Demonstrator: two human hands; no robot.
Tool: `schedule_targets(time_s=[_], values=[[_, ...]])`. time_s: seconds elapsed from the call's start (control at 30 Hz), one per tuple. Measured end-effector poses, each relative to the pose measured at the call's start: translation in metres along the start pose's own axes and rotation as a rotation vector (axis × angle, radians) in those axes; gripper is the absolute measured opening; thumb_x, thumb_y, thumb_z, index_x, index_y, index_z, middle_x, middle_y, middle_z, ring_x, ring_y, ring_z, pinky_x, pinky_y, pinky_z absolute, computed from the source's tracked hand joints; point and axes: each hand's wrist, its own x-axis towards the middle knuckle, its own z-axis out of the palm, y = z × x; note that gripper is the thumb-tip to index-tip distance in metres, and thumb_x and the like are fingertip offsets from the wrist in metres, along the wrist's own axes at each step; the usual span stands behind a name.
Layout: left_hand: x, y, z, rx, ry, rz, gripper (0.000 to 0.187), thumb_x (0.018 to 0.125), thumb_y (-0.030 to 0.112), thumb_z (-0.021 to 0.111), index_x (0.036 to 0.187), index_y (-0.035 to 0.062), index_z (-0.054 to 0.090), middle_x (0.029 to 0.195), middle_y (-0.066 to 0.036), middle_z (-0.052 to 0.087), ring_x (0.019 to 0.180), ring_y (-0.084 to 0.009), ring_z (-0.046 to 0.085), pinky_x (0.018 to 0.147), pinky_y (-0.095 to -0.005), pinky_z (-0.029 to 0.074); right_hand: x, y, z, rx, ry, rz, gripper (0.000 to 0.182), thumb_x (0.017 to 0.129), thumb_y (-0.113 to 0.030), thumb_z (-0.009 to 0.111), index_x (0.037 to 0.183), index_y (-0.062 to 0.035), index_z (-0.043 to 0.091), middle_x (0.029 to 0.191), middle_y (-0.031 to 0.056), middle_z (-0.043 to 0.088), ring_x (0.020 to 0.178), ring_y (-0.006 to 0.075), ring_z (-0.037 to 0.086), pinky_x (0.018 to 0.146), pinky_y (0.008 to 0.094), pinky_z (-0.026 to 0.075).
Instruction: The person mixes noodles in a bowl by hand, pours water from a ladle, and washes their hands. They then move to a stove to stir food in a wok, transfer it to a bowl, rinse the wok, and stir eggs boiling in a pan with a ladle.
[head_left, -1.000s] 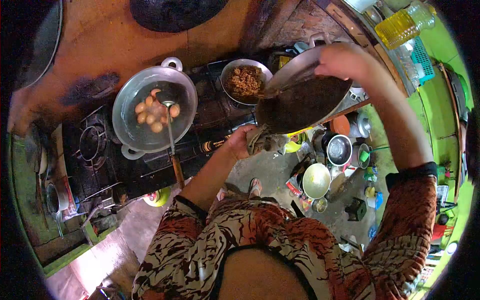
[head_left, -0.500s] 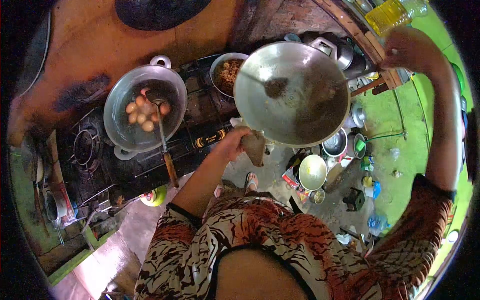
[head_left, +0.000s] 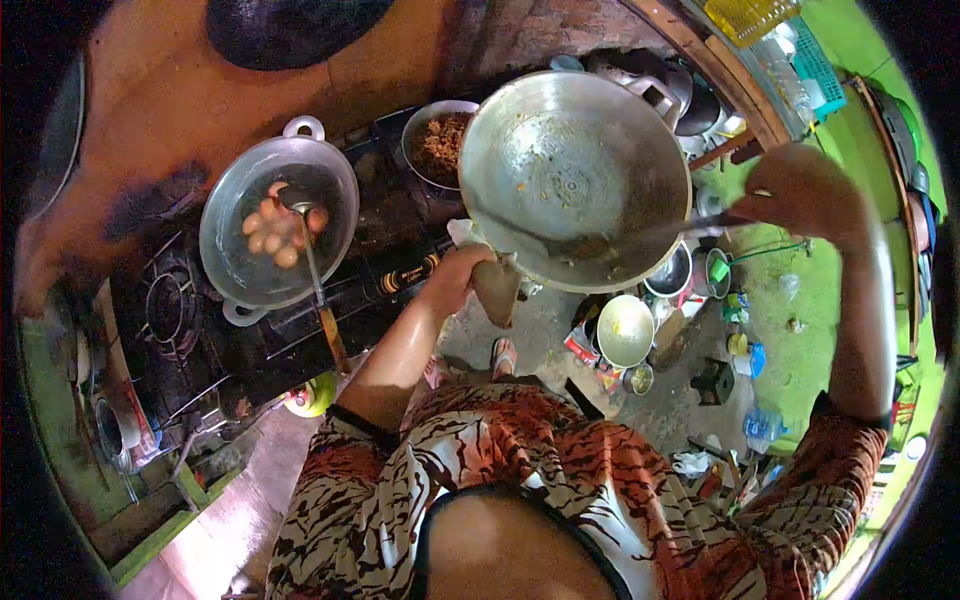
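A large metal wok (head_left: 560, 150) is tilted in front of me, its inside wet and streaked with brown residue. My left hand (head_left: 462, 278) is closed on the wok's near edge through a brown cloth (head_left: 495, 292), which hides the handle there. On the other side, my right hand (head_left: 808, 200) is closed round the handle of a long spatula (head_left: 665, 236), smeared by motion. Its dark blade lies low inside the wok, against the near wall. To the left, a second wok (head_left: 225, 265) holds several brown eggs (head_left: 285, 258) in liquid, with a wooden-handled ladle (head_left: 318, 290) resting in it.
Behind the woks, a pan of brown shredded food (head_left: 440, 148) sits on the black stove (head_left: 290, 340). An unlit burner (head_left: 172, 305) is at the left. On the floor stand a pale basin (head_left: 625, 335) and several pots. A wooden shelf edge (head_left: 735, 75) runs at upper right.
My right hand has come down and nearer, sweeping the spatula's blade from the wok's middle to its near wall. The wok has shifted slightly in view; my left hand keeps its hold.
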Motion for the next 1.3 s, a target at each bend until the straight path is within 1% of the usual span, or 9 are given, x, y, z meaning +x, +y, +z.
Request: schedule_targets(time_s=[0.03,0.2,0.33,0.53,0.63,0.8,0.97,1.13,1.3], values=[[-0.006,0.008,0.011,0.037,0.078,-0.024,0.027,0.078,0.014,0.051,0.102,0.0029,0.057,0.092,-0.006,0.061,0.085,-0.0176,0.06,0.074,-0.0312,0.047,0.014,0.003,0.03,-0.116,0.334,-0.257,0.032,0.076,-0.039,0.062,0.076,-0.0079,0.067,0.085,0.0118,0.064,0.069,0.0258,0.062,0.066,0.0373,0.048],[0.008,-0.014,0.0,-0.048,0.103,0.003,0.027,0.077,0.018,0.053,0.1,0.005,0.058,0.095,-0.006,0.061,0.086,-0.0164,0.06,0.072,-0.0297,0.046,0.058,0.016,0.058,0.061,0.396,-0.388,0.032,0.082,-0.038,0.058,0.079,-0.0075,0.064,0.078,0.0134,0.063,0.067,0.0285,0.061,0.058,0.0367,0.048],[0.009,-0.024,-0.013,-0.094,0.054,0.025,0.023,0.08,0.02,0.052,0.098,0.0056,0.056,0.096,-0.008,0.062,0.091,-0.0197,0.06,0.08,-0.0326,0.047,-0.009,-0.033,0.001,0.278,-0.196,-0.088,0.032,0.086,-0.035,0.054,0.076,-0.0059,0.063,0.068,0.0155,0.061,0.064,0.0243,0.062,0.06,0.0354,0.049],[0.005,-0.024,-0.012,0.018,0.213,0.107,0.018,0.079,0.019,0.055,0.092,0.0062,0.057,0.092,-0.007,0.059,0.087,-0.0199,0.056,0.074,-0.0319,0.044,0.041,0.024,0.027,0.185,0.117,-0.27,0.029,0.081,-0.034,0.059,0.074,-0.0075,0.067,0.072,0.0087,0.065,0.048,0.0171,0.056,0.049,0.0289,0.046],[-0.018,-0.015,-0.015,1.089,0.119,0.678,0.021,0.077,0.022,0.057,0.091,0.0062,0.057,0.094,-0.008,0.057,0.087,-0.0203,0.055,0.077,-0.034,0.043,-0.019,0.015,-0.025,0.103,-0.143,-0.032,0.028,0.077,-0.034,0.063,0.07,-0.0077,0.069,0.068,0.0049,0.065,0.047,0.0151,0.059,0.047,0.0274,0.045],[-0.007,-0.013,0.0,0.104,0.304,0.264,0.023,0.074,0.016,0.057,0.092,0.002,0.06,0.09,-0.006,0.059,0.083,-0.0168,0.054,0.073,-0.0309,0.042,0.037,0.006,0.044,0.095,0.133,-0.245,0.031,0.083,-0.036,0.056,0.082,-0.008,0.068,0.064,0.0118,0.062,0.056,0.021,0.059,0.055,0.0353,0.046],[-0.022,-0.007,0.007,0.04,0.34,0.228,0.023,0.074,0.019,0.058,0.091,0.0036,0.058,0.092,-0.006,0.058,0.085,-0.0185,0.056,0.075,-0.0323,0.043,-0.012,0.027,-0.018,0.071,-0.087,-0.024,0.032,0.078,-0.038,0.062,0.069,-0.008,0.069,0.058,0.0074,0.062,0.031,0.0141,0.048,0.042,0.0281,0.044],[-0.007,-0.006,-0.01,0.003,0.221,0.238,0.025,0.075,0.022,0.056,0.092,0.0046,0.059,0.085,-0.005,0.062,0.077,-0.0207,0.061,0.072,-0.0353,0.047,0.02,-0.011,0.037,-0.038,0.084,-0.185,0.04,0.081,-0.044,0.055,0.082,-0.0071,0.068,0.075,0.015,0.064,0.071,0.0329,0.062,0.067,0.0421,0.047],[-0.019,0.01,0.0,-0.075,0.159,0.072,0.033,0.073,0.024,0.056,0.099,0.0032,0.059,0.091,-0.007,0.063,0.08,-0.0196,0.062,0.074,-0.034,0.049,0.067,0.009,0.051,0.049,0.169,-0.396,0.027,0.085,-0.031,0.052,0.099,-0.0125,0.065,0.084,0.0132,0.065,0.076,0.0294,0.063,0.068,0.0382,0.049]])
